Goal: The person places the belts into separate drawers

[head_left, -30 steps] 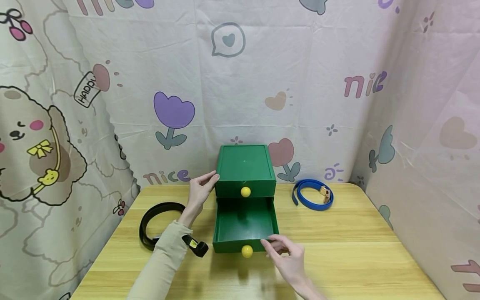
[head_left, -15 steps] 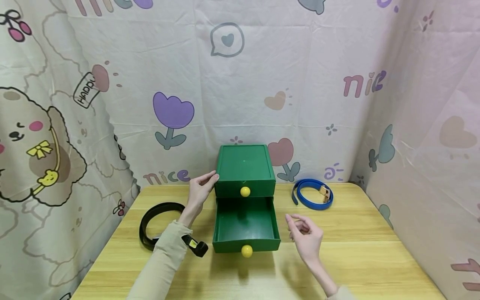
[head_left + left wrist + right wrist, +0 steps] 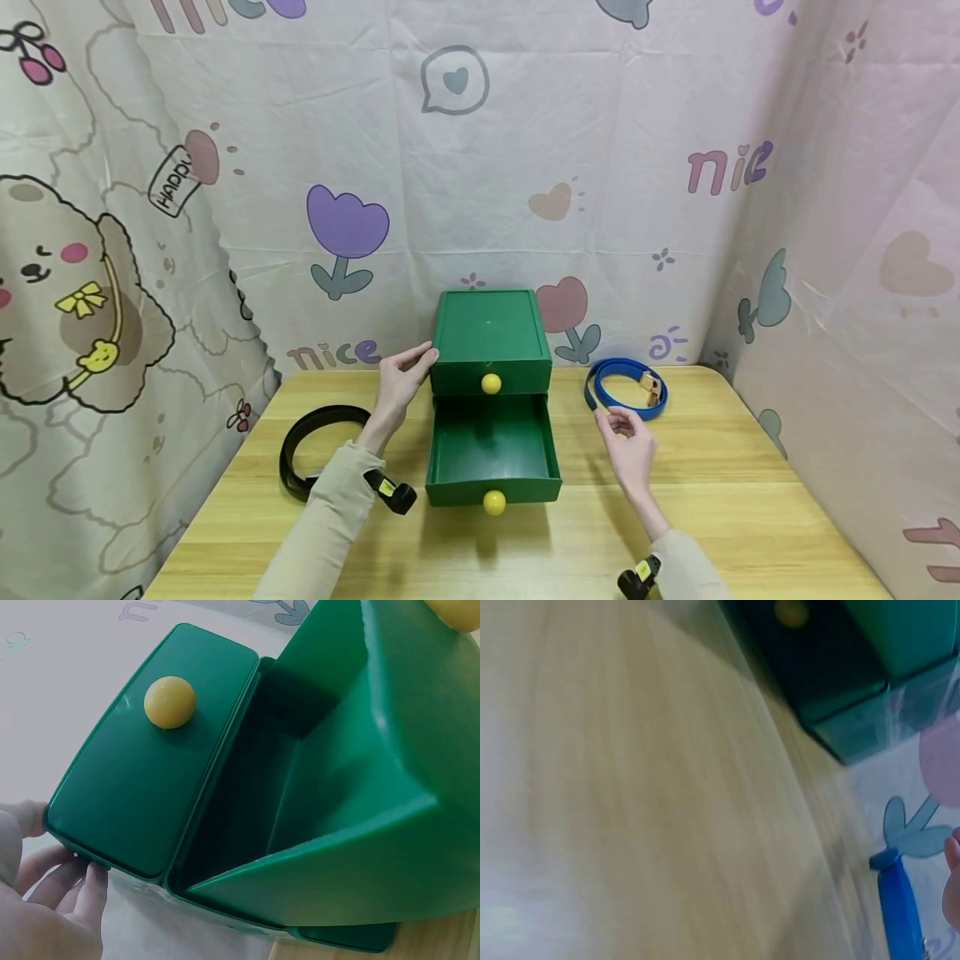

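A green drawer cabinet (image 3: 491, 325) with yellow knobs stands mid-table, its lower drawer (image 3: 457, 493) pulled out with nothing inside. My left hand (image 3: 401, 383) holds the cabinet's upper left edge; in the left wrist view the thumb and fingers (image 3: 91, 896) lie on either side of that corner. Right of the cabinet lies a coiled blue belt (image 3: 654, 412) with a gold buckle. My right hand (image 3: 630, 446) is at the belt's near side, fingers loosely bent and holding nothing. Only a sliver of that hand shows in the right wrist view, near the blue belt (image 3: 900, 907).
A coiled black belt (image 3: 288, 446) lies on the left of the wooden table (image 3: 735, 500), partly behind the left forearm. Printed curtains (image 3: 480, 167) hang behind the table and at both sides. Black cameras are strapped to both wrists.
My right hand has left the front corner of the open drawer and moved right and away from me to the blue belt. The left hand, cabinet and drawer have stayed put.
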The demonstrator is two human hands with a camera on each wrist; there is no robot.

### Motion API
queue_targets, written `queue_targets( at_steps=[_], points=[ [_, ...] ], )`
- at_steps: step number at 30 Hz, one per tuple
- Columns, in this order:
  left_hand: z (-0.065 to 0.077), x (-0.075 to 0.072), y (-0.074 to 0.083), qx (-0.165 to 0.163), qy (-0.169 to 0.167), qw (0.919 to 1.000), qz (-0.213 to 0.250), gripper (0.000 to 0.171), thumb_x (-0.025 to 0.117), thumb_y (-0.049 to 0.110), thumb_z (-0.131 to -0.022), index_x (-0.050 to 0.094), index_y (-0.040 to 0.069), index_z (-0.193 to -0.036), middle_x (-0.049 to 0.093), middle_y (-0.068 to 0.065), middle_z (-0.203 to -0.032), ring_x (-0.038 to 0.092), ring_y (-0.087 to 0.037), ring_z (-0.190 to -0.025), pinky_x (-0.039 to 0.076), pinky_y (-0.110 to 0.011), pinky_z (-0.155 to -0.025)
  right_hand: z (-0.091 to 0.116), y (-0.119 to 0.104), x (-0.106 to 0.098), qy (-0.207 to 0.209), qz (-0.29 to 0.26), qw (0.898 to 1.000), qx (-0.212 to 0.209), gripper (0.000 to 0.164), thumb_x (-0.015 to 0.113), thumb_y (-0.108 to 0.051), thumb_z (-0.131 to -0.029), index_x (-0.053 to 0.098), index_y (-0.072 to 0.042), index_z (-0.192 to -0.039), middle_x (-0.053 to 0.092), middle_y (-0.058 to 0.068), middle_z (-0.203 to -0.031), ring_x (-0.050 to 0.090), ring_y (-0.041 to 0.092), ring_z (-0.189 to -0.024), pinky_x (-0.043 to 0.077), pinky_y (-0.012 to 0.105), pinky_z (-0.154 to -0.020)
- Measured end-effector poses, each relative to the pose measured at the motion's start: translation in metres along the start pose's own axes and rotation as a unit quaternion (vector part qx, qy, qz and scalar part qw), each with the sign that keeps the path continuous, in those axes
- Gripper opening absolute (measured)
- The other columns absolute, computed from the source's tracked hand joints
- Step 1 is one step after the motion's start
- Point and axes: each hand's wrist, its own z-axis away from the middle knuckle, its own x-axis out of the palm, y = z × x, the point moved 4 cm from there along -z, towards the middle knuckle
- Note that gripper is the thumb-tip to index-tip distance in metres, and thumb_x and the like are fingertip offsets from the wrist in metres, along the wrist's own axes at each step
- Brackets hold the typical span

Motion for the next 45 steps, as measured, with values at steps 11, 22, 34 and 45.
queue_targets(
  at_steps=[11,22,34,45],
  points=[
    [0.000,0.000,-0.002,0.004,0.004,1.0000,-0.002,0.037,0.067,0.017,-0.098,0.067,0.003,-0.131,0.066,-0.021,-0.133,0.064,0.010,-0.090,0.052,-0.012,-0.078,-0.024,0.049,0.008,-0.002,0.121,0.993,0.012,0.033,0.084,-0.013,-0.081,0.072,0.004,-0.107,0.073,0.023,-0.102,0.067,0.039,-0.095,0.050,0.036,-0.084],
    [0.003,0.001,0.000,0.005,-0.002,1.0000,0.001,0.036,0.066,0.016,-0.098,0.066,0.002,-0.132,0.066,-0.022,-0.133,0.064,0.010,-0.091,0.052,-0.013,-0.080,-0.037,0.068,0.017,-0.027,0.187,0.981,0.033,0.041,0.081,-0.015,-0.084,0.067,0.007,-0.115,0.068,0.028,-0.116,0.057,0.045,-0.116,0.040,0.053,-0.104],
    [0.003,0.000,0.000,0.012,-0.005,0.9999,0.001,0.037,0.067,0.016,-0.098,0.066,0.002,-0.132,0.065,-0.022,-0.134,0.064,0.008,-0.092,0.052,-0.012,-0.083,-0.043,0.076,0.025,-0.048,0.271,0.958,0.078,0.050,0.080,-0.028,-0.085,0.065,0.004,-0.120,0.070,0.027,-0.114,0.055,0.046,-0.111,0.036,0.053,-0.102],
    [0.003,-0.001,0.003,0.017,-0.005,0.9998,0.009,0.037,0.067,0.015,-0.098,0.066,0.001,-0.132,0.066,-0.022,-0.133,0.065,0.006,-0.094,0.053,-0.015,-0.087,-0.053,0.079,0.032,-0.084,0.354,0.931,0.037,0.054,0.079,-0.037,-0.085,0.069,0.003,-0.120,0.070,0.029,-0.117,0.058,0.046,-0.106,0.029,0.051,-0.106]
  ],
)
